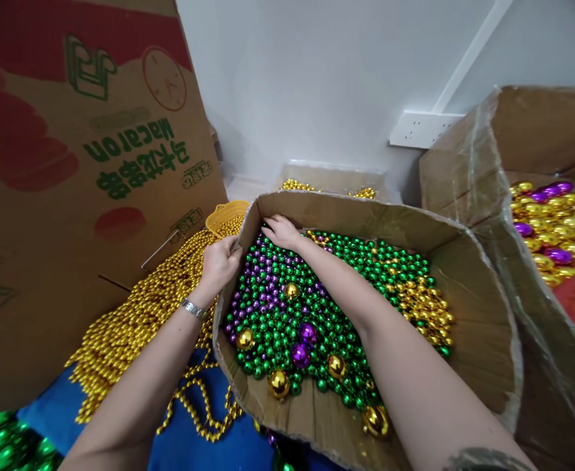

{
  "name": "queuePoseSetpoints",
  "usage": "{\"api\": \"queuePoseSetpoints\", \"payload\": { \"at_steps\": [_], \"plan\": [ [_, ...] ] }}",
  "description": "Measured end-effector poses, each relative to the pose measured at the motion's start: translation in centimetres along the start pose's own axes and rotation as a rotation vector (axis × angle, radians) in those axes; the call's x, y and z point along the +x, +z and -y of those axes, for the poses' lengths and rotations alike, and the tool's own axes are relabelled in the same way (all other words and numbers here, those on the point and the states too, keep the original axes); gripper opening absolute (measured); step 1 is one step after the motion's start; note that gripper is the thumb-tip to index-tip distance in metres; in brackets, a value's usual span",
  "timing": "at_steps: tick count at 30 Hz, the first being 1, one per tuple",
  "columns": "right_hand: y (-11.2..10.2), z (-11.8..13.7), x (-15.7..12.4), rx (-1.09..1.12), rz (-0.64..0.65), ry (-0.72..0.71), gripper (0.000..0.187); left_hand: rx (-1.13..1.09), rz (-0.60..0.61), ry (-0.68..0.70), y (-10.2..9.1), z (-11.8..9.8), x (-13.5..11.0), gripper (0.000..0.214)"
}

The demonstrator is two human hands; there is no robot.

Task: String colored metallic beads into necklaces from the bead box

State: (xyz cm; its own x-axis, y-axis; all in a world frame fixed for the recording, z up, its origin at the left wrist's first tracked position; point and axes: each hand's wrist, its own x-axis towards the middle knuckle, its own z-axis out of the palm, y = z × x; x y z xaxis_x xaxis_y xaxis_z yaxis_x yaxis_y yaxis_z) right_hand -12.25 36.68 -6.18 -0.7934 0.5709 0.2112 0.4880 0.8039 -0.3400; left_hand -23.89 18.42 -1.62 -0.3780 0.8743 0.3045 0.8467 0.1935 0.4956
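Note:
My left hand [218, 265], with a metal watch on the wrist, is closed around the left rim of a cardboard box [464, 281]. Shiny green beads [287, 340] fill much of this box, mixed with purple beads [262, 288] on the left and gold beads [424, 304] on the right. A few larger gold balls [279, 384] and purple balls [301, 354] lie on top. Reaching across the box, my right hand [281, 231] rests in its far left corner, by the beads and inner wall. Its fingers are stretched out, the tips partly hidden.
A tall printed carton [135, 78] stands at left. Between it and the box lie gold bead strands [135, 333] and a yellow basket [226, 216], with blue material [189, 451] beneath. Another box [458, 157] at right holds gold and purple beads. A power socket [422, 129] is on the wall.

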Motion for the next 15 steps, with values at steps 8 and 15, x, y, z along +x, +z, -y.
{"api": "queuePoseSetpoints", "payload": {
  "at_steps": [8, 15],
  "plan": [
    [0.0, 0.3, -2.1, 0.091, 0.132, -0.059, 0.048, -0.011, -0.018, -0.004, 0.1, -0.4, 0.0, 0.031],
    [-0.9, 2.7, -5.4, 0.343, 0.299, -0.047, 0.063, 0.041, -0.032, -0.004, 0.0, -0.8, 0.0, 0.027]
  ]
}}
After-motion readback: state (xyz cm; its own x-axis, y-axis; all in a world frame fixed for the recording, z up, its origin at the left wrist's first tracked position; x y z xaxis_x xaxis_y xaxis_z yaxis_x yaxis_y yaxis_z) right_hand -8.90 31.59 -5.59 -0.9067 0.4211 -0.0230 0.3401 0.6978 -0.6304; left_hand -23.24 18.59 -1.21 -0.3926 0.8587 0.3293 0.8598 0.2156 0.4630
